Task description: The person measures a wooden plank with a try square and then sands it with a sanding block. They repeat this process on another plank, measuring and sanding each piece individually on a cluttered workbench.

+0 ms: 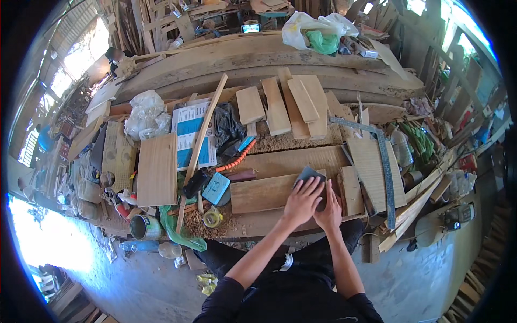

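A wooden board (262, 194) lies flat on the workbench (258, 226) before me. My left hand (303, 202) rests over its right end, fingers spread on a dark grey sheet that looks like sandpaper (309, 174). Beside it, my right hand (329, 208) has its fingers pointing forward at the board's right end, by a dark piece partly hidden between the hands. Whether the right fingers grip that piece is unclear. Left of the board lie a blue block (216, 188) and a roll of yellowish tape (212, 218) among wood shavings.
A metal framing square (386, 169) lies over a ribbed board (365, 161) at right. Several wood pieces (276, 105) stand behind. At left are a wide board (157, 169), a long stick (206, 129), an open can (145, 227) and a green plastic bag (173, 228). A person (115, 56) is far left.
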Motion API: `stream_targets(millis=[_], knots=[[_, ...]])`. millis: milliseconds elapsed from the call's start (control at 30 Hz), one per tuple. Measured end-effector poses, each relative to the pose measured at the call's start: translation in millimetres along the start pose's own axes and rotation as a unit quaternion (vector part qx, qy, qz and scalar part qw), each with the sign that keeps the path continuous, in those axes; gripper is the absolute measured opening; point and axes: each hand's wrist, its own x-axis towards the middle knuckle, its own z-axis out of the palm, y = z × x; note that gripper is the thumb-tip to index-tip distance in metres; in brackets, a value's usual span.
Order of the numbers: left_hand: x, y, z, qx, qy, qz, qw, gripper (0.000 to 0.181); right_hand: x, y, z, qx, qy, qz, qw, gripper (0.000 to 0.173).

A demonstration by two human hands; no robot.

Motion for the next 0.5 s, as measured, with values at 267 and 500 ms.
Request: stream_targets(millis=[267, 500], knots=[[-55, -27, -38, -0.02, -0.001, -0.055, 0.998, 0.056, -2, -2, -5, -0.009, -0.014, 0.008, 1.0, 0.111], [-143, -72, -102, 0.08, 0.01, -0.199, 0.977, 0.056, -1, -11, -8, -0.015, -0.011, 0.006, 1.0, 0.112]])
